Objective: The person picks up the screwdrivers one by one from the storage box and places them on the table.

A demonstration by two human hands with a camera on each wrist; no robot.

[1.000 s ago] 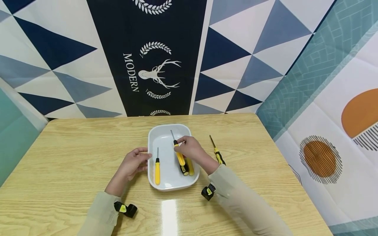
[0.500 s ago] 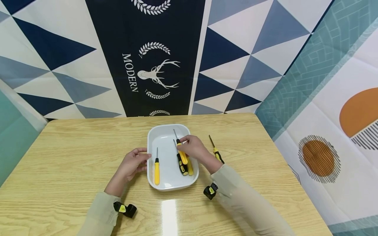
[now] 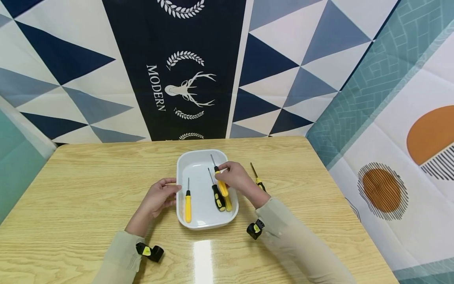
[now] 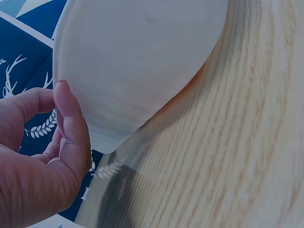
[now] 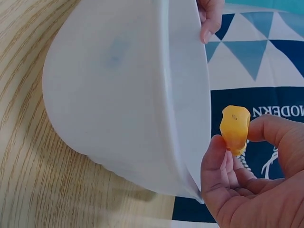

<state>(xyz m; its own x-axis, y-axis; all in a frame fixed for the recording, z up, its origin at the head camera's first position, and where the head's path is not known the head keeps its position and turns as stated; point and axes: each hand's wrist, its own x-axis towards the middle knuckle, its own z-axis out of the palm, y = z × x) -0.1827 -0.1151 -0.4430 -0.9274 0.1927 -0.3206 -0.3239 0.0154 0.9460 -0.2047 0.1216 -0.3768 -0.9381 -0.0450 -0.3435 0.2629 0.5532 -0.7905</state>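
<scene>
My right hand [image 3: 237,177] pinches a yellow-handled screwdriver [image 3: 222,188] between thumb and fingers, over the right side of a white tray [image 3: 200,209]. Its shaft points away from me; in the right wrist view the end of the yellow handle [image 5: 235,124] shows beside the tray wall. At the tray's left edge, my left hand [image 3: 161,196] grips the rim with the thumb at its top. Another yellow screwdriver [image 3: 188,208] lies along the left inside. A black-and-yellow screwdriver [image 3: 218,197] rests on the right inside, next to a partly hidden yellow handle [image 3: 228,204].
Right of the tray, a black-and-yellow screwdriver [image 3: 260,183] lies on the wooden table [image 3: 106,189], its handle end hidden by my right arm. A patterned cloth backdrop [image 3: 193,79] rises behind the table's far edge. Black wrist cameras [image 3: 155,253] sit on both sleeves.
My right hand has shifted slightly right with the pinched screwdriver, which uncovers more of the black-and-yellow screwdriver in the tray. The left hand stays at the rim.
</scene>
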